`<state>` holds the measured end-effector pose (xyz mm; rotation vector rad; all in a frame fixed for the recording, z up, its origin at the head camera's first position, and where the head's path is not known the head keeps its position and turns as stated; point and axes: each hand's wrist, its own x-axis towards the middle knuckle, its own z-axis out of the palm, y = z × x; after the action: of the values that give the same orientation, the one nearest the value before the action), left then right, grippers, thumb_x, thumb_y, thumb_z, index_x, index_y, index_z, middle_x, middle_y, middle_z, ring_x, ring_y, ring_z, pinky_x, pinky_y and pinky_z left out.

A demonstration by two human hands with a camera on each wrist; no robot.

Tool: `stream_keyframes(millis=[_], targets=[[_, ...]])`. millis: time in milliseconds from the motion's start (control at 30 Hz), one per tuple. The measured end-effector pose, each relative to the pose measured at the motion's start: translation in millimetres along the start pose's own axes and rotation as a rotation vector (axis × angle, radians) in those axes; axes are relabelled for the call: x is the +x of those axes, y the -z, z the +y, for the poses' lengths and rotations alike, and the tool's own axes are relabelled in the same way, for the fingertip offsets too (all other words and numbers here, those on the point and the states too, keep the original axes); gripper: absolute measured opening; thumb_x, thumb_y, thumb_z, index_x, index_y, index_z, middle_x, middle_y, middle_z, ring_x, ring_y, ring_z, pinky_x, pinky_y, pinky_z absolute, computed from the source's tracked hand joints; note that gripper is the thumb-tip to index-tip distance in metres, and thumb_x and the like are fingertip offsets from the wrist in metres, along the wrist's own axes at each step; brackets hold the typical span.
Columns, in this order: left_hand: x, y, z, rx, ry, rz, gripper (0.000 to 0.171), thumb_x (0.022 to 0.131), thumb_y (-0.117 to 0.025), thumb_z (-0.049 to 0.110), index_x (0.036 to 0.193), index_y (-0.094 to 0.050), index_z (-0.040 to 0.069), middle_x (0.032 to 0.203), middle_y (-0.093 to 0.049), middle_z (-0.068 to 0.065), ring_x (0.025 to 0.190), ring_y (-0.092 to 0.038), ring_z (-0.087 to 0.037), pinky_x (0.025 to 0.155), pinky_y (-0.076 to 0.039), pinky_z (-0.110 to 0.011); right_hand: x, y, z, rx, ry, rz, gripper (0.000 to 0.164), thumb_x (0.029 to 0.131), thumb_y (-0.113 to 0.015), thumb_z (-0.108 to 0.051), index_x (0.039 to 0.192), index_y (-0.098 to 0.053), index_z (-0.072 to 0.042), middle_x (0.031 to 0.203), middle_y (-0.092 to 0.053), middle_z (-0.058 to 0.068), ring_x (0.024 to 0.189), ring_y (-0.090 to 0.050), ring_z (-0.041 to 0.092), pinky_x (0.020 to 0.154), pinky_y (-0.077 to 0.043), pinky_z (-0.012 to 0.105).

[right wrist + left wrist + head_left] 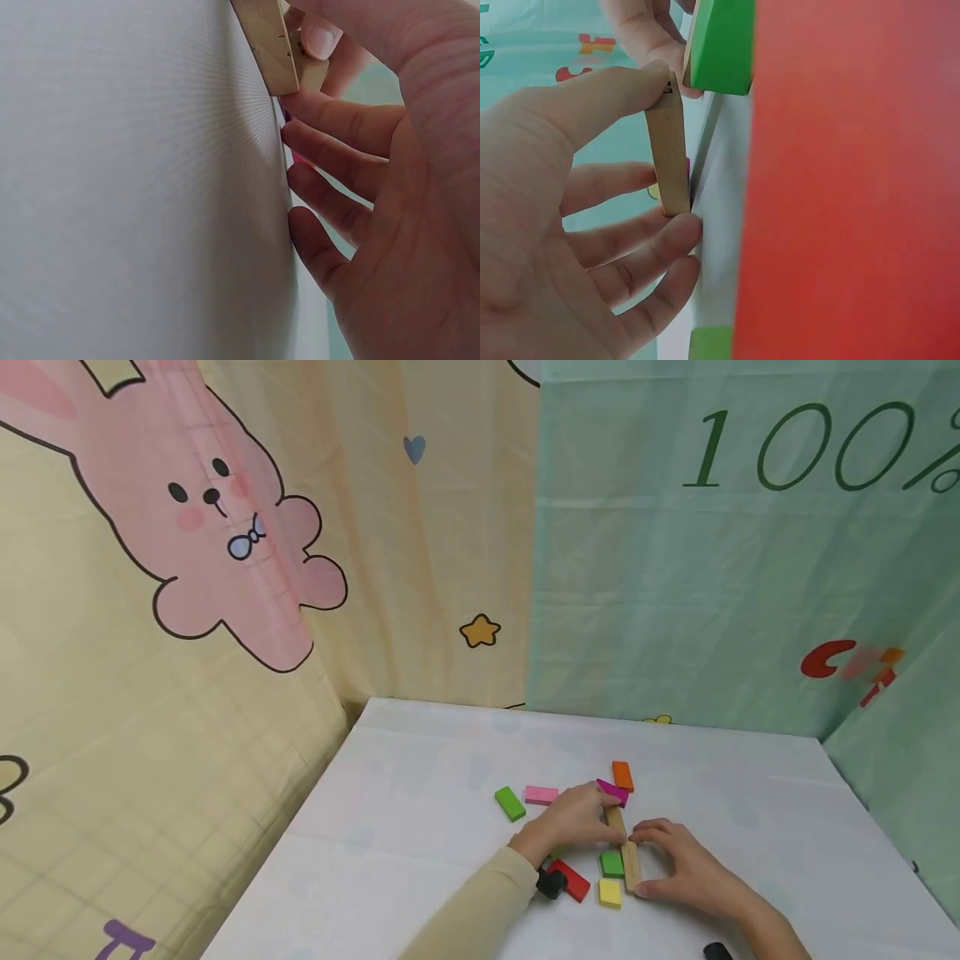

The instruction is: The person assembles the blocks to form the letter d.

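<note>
In the head view my left hand (573,817) pinches a plain wooden block (615,821) between thumb and fingers. The left wrist view has this block (669,146) standing on edge, the thumb on one end and fingers at the other. My right hand (686,870) holds a second wooden block (631,867) by its ends, thumb at the near end. The two blocks lie nearly end to end. Against the second block's left side is a green block (611,863), with a yellow block (609,893) just nearer. A magenta block (613,792) lies by my left fingertips.
Beyond the hands are an orange block (622,776), a pink block (541,795) and another green block (510,803). Under my left wrist lies a red block (573,882), partly behind a black wrist device (552,883). All are on a white table (405,777) with printed curtains behind.
</note>
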<state>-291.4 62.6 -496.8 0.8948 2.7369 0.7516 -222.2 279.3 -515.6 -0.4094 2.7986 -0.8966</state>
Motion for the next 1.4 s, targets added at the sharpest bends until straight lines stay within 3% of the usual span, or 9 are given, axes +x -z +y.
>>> stream_keyframes(millis=[233, 433, 600, 867, 1400], targets=[[8.7, -5.5, 1.8, 0.034, -0.012, 0.021, 0.054, 0.084, -0.080, 0.049, 0.130, -0.069, 0.023, 0.101, -0.062, 0.017, 0.084, -0.051, -0.002, 0.066, -0.045, -0.016, 1, -1, 0, 0.014, -0.016, 0.009, 0.072, 0.064, -0.089, -0.058, 0.121, -0.065, -0.023, 0.136, -0.052, 0.004, 0.130, -0.044, 0.034, 0.101, -0.040, 0.065], [9.9, -10.1, 5.1, 0.085, 0.003, 0.020, 0.057, 0.085, -0.078, 0.051, 0.135, -0.066, 0.025, 0.115, -0.060, 0.014, 0.092, -0.049, -0.002, 0.071, -0.045, -0.016, 2, 0, 0, 0.021, -0.002, 0.018, 0.065, 0.064, -0.090, -0.058, 0.113, -0.065, -0.022, 0.135, -0.052, 0.005, 0.130, -0.045, 0.035, 0.102, -0.039, 0.064], [9.1, -13.4, 5.9, 0.091, 0.005, 0.019, 0.060, 0.085, -0.077, 0.053, 0.137, -0.065, 0.026, 0.117, -0.058, 0.013, 0.092, -0.049, -0.001, 0.070, -0.045, -0.016, 2, -2, 0, 0.020, 0.000, 0.014, 0.062, 0.064, -0.090, -0.057, 0.109, -0.064, -0.022, 0.135, -0.052, 0.005, 0.129, -0.046, 0.035, 0.102, -0.039, 0.064], [12.1, -11.5, 5.2, 0.150, -0.043, 0.018, 0.043, 0.095, -0.071, 0.038, 0.136, -0.065, 0.026, 0.122, -0.059, 0.013, 0.096, -0.050, -0.002, 0.081, -0.045, -0.015, 2, 0, -1, -0.002, 0.008, 0.033, 0.062, 0.063, -0.090, -0.059, 0.107, -0.064, -0.022, 0.134, -0.053, 0.006, 0.127, -0.047, 0.036, 0.102, -0.040, 0.063], [13.2, -14.6, 10.4, 0.065, 0.018, 0.015, 0.053, 0.091, -0.076, 0.038, 0.140, -0.062, 0.028, 0.131, -0.057, 0.012, 0.106, -0.053, -0.002, 0.084, -0.047, -0.017, 2, 1, 4, -0.005, 0.021, 0.047, 0.059, 0.064, -0.089, -0.058, 0.105, -0.065, -0.023, 0.134, -0.052, 0.007, 0.128, -0.046, 0.038, 0.103, -0.039, 0.065]])
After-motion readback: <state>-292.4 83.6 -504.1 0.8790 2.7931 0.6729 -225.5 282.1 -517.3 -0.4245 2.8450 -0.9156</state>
